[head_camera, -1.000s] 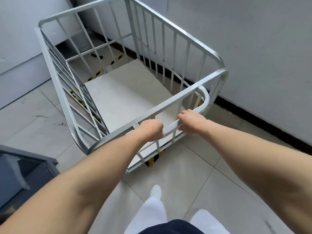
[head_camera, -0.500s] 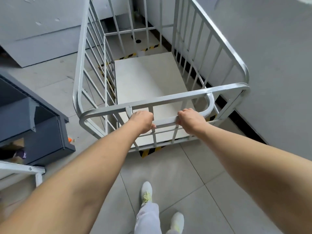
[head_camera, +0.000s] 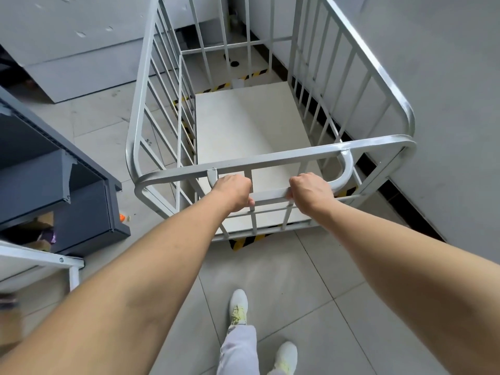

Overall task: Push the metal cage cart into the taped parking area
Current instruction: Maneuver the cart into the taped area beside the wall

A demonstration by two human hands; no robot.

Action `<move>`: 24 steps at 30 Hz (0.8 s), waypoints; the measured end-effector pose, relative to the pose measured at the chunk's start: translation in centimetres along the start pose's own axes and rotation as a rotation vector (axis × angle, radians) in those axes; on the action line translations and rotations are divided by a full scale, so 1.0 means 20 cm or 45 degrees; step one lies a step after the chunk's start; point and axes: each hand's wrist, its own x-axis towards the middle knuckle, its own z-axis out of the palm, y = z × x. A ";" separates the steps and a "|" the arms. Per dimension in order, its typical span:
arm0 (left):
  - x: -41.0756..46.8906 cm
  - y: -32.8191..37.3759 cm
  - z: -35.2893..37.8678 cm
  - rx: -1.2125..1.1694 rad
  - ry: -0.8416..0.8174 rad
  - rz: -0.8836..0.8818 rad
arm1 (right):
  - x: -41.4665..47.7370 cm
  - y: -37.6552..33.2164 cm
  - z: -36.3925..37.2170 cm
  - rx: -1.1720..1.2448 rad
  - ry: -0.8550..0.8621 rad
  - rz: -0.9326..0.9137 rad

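Note:
A silver metal cage cart (head_camera: 273,158) with barred sides and a pale flat base stands in front of me, close along the grey wall on the right. My left hand (head_camera: 234,192) and my right hand (head_camera: 308,192) both grip its handle bar (head_camera: 270,196) at the near end, fingers curled round it. Yellow-and-black tape (head_camera: 243,242) marks the floor; strips show under the cart's near edge, along its left side and beyond its far end (head_camera: 251,75). The cart sits over this taped outline.
A dark grey metal shelf unit (head_camera: 67,185) stands at the left, with a white frame (head_camera: 54,262) below it and a small orange object (head_camera: 123,217) on the tiles. The grey wall (head_camera: 433,104) with dark skirting runs along the right. My feet are on the tiles behind the cart.
The cart has swung from pointing up-left to lying straight along the right wall, and moved forward over the tape. The shelf unit came into view at left. Both hands kept their grip.

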 end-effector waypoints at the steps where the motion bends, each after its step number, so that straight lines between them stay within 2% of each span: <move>1: 0.00 0.00 0.00 0.001 -0.003 -0.001 | 0.00 0.00 0.01 -0.009 -0.004 0.002; 21: 0.00 0.07 0.00 0.064 0.058 -0.004 | 0.00 0.06 0.02 0.035 0.030 0.052; 24: 0.00 0.05 0.02 0.088 0.045 -0.015 | -0.03 0.07 0.05 0.068 0.043 -0.003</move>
